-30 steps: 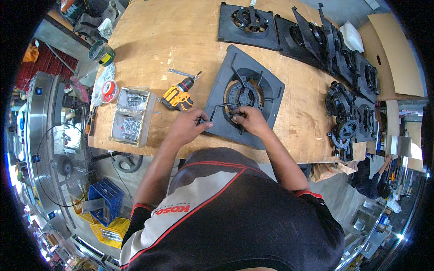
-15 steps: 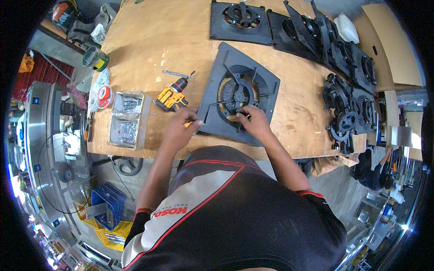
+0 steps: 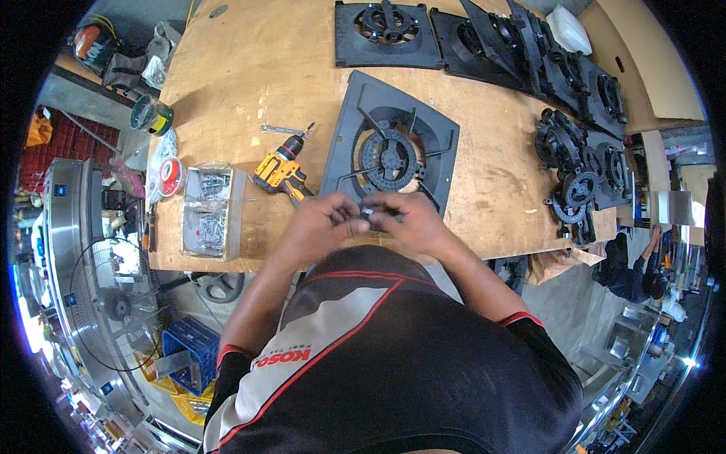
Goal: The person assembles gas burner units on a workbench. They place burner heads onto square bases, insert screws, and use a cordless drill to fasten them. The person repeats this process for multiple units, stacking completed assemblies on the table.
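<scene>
My left hand [image 3: 327, 224] and my right hand [image 3: 408, 219] meet over the near edge of a black gas burner plate [image 3: 344, 144]. Both are closed, fingertips pinching a small dark piece [image 3: 366, 213] with a pale glint; its kind is too small to make out. On the plate, a round black burner [image 3: 388, 160] sits in the central opening with pan-support arms around it. To the left of the plate lies a yellow and black cordless drill [image 3: 281, 170], its bit pointing away from me. A metal wrench [image 3: 281, 129] rests just beyond the drill.
A divided box of screws [image 3: 213, 255], a red and white tape roll [image 3: 171, 174] and a dark green tub [image 3: 153, 116] stand at the left. More black burner plates [image 3: 348, 53] line the far right side. Loose burner parts [image 3: 567, 198] are piled at the right edge.
My hands have come together at the plate's near edge. The right has left the burner and moved left; the left has shifted right. The whole view has shifted slightly.
</scene>
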